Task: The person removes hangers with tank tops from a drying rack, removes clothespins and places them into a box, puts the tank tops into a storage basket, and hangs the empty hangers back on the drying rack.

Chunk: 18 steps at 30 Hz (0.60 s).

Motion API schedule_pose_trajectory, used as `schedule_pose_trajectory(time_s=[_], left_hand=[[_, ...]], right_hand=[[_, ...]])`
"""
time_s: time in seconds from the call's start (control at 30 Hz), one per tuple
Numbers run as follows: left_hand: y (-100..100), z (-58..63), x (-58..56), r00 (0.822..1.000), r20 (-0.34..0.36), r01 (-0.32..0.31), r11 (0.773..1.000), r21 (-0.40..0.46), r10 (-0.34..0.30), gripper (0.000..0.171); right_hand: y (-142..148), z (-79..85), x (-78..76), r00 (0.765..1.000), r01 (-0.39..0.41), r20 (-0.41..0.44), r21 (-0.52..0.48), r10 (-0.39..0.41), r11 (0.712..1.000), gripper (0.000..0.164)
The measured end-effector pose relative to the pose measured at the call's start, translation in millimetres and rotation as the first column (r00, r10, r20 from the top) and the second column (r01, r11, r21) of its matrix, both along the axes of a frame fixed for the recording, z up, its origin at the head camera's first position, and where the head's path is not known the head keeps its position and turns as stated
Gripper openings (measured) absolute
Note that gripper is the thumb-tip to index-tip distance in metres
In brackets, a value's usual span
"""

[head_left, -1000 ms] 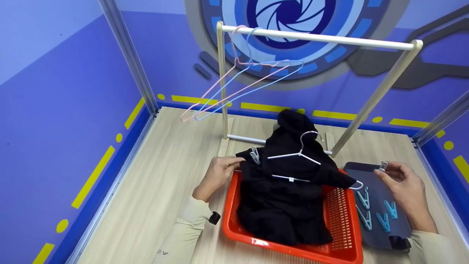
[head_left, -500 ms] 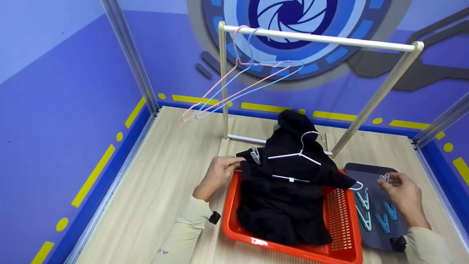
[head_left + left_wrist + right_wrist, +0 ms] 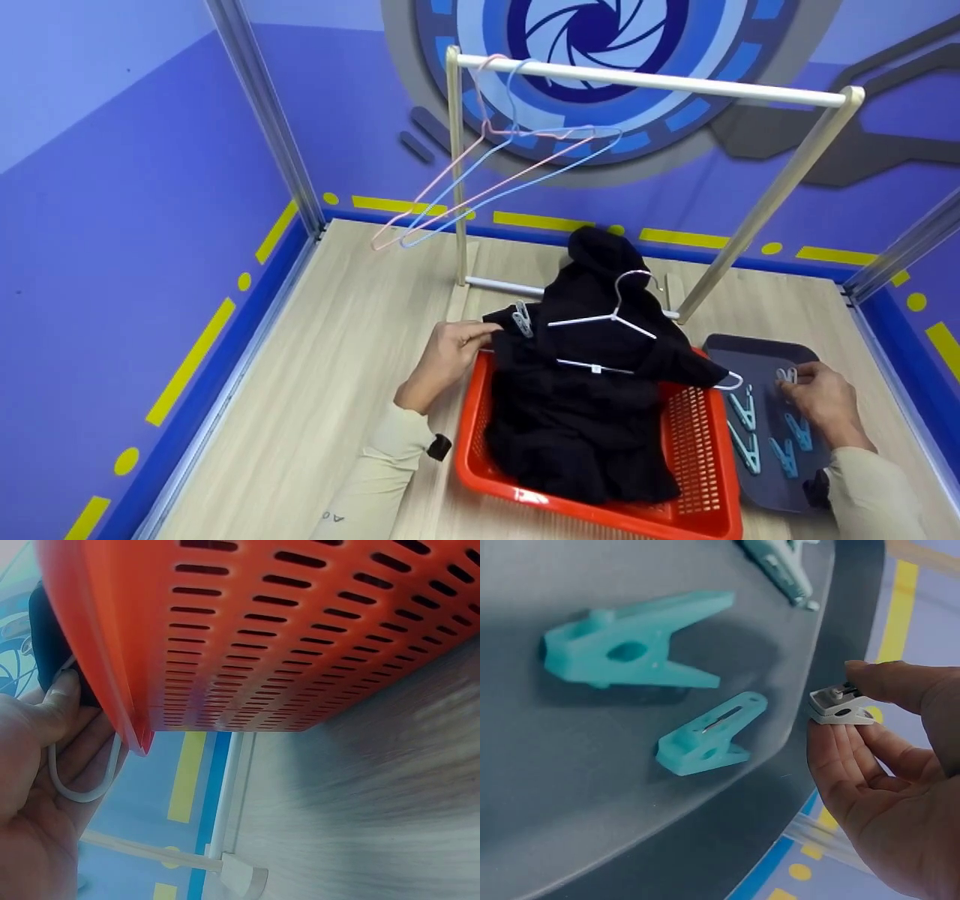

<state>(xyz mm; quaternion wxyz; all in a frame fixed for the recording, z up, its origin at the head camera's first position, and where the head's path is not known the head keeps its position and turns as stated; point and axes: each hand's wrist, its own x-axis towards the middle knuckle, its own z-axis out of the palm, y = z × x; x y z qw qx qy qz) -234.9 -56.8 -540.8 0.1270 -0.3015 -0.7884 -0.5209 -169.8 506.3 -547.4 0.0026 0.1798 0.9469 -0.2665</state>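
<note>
A black hooded garment [image 3: 585, 427] lies in and over a red basket [image 3: 600, 516], with a white hanger [image 3: 613, 318] at its shoulders. One grey clothespin [image 3: 522, 319] sits on the garment's left shoulder. At that side my left hand [image 3: 448, 360] pinches the dark cloth and the hanger end; in the left wrist view the white hanger loop [image 3: 82, 797] crosses its fingers. Over the tray's right side my right hand [image 3: 827, 401] holds another pale grey clothespin [image 3: 840, 705] between thumb and fingers. The hanger's other end [image 3: 731, 381] pokes out of the right sleeve.
A dark grey tray [image 3: 780, 491] beside the basket carries several teal and blue clothespins [image 3: 784, 457]. Behind stands a rack with a white rail [image 3: 675, 81], where a pink hanger [image 3: 429, 191] and a blue hanger [image 3: 525, 184] hang. Purple walls [image 3: 150, 225] enclose the table.
My right hand has moved down the frame with the grey clothespin, which has turned in its fingers. My left hand, garment and basket stay put.
</note>
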Motion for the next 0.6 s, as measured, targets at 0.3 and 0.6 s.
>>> schedule_pose_trajectory(time_s=[0.3,0.6], left_hand=[[0,-1.9,-0.1,1.0,-0.018,-0.002,1.0,-0.015,0.002,0.023],[0,-2.6,-1.2,1.0,-0.008,-0.006,1.0,-0.016,0.006,0.024]], right_hand=[[5,-11.6,-3.7,0.998,-0.025,0.065,0.015,0.024,1.0,0.053],[5,-17.5,-6.7,0.998,-0.006,0.066,0.047,0.003,0.999,0.055]])
